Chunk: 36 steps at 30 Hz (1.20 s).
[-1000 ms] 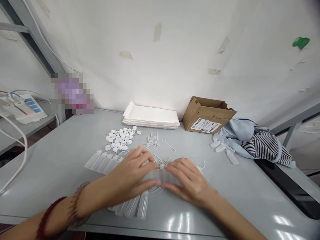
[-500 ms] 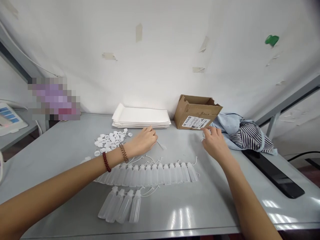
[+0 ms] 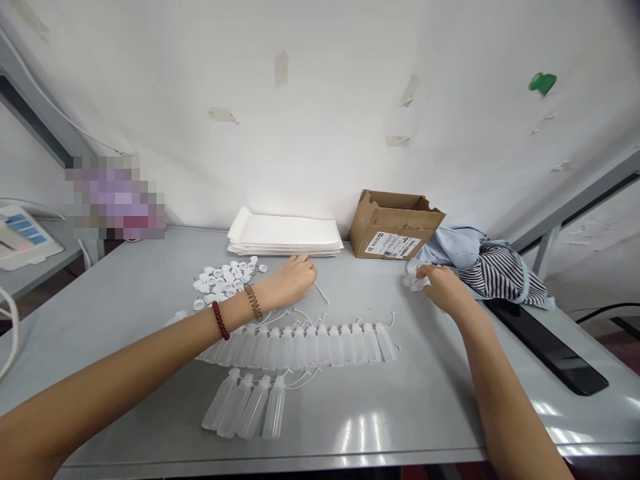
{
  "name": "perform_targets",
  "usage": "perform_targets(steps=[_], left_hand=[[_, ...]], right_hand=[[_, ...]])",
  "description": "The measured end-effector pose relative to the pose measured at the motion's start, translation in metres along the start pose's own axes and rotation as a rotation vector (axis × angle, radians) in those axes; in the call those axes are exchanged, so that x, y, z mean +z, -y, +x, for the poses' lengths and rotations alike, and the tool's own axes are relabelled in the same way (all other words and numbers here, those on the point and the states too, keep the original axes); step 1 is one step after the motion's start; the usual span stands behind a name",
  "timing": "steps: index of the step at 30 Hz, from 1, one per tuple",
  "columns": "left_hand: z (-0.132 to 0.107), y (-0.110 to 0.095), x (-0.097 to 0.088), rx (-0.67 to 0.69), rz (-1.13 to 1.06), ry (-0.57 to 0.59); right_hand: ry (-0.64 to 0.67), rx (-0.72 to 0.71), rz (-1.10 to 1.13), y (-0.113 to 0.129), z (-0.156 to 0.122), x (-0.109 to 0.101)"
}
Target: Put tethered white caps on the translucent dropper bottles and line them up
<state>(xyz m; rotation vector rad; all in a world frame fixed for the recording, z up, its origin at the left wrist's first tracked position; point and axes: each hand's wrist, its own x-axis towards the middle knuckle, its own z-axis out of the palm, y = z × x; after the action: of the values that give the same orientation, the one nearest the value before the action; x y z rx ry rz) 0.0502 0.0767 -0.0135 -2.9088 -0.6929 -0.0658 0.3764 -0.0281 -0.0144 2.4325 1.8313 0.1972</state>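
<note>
My left hand (image 3: 294, 279), beaded bands at its wrist, is closed above the table beside the white caps. From its fingers a thin white strip (image 3: 321, 293) sticks out; the rest is hidden in the grip. My right hand (image 3: 445, 288) is closed, its fingertips at a small group of translucent white pieces (image 3: 414, 276) by the carton. Whether it pinches one is hard to see. A long row of translucent plastic bottles (image 3: 311, 347) with thin white straps lies in front. Nearer me lie several more bottles (image 3: 254, 407). The loose white caps (image 3: 220, 280) form a pile left of my left hand.
Against the wall are a stack of white envelopes (image 3: 287, 233) and an open cardboard box (image 3: 393, 227). Right of the box lies blue and striped cloth (image 3: 493, 270), with a long black object (image 3: 547, 347) in front. A white device (image 3: 25, 237) stands at far left.
My right hand has shifted right and slightly down, uncovering the translucent white pieces by the box. My left hand stays nearly in place, still gripping the strip. The view has shifted slightly.
</note>
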Motion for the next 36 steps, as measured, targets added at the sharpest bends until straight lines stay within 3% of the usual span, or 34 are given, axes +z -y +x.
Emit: perform_targets(steps=[6,11,16,21,32,36], left_hand=[[-0.005,0.003,0.000,0.016,-0.022,-0.015],[-0.017,0.001,-0.012,0.009,-0.094,-0.084],[-0.038,-0.008,-0.027,-0.053,-0.210,-0.160],[-0.059,-0.012,-0.028,-0.117,-0.346,-0.230],[-0.082,-0.027,-0.026,-0.222,-0.637,-0.355],[-0.082,-0.037,-0.028,-0.275,-0.794,-0.399]], right_hand=[[0.031,-0.028,0.010,0.003,0.000,0.001],[0.018,-0.051,0.013,0.007,0.000,0.002],[-0.049,-0.107,0.024,0.013,-0.003,0.001],[-0.149,-0.181,0.054,0.024,-0.007,-0.001],[-0.358,-0.467,0.210,0.083,-0.036,-0.011],[-0.540,-0.624,0.358,0.111,-0.050,-0.017]])
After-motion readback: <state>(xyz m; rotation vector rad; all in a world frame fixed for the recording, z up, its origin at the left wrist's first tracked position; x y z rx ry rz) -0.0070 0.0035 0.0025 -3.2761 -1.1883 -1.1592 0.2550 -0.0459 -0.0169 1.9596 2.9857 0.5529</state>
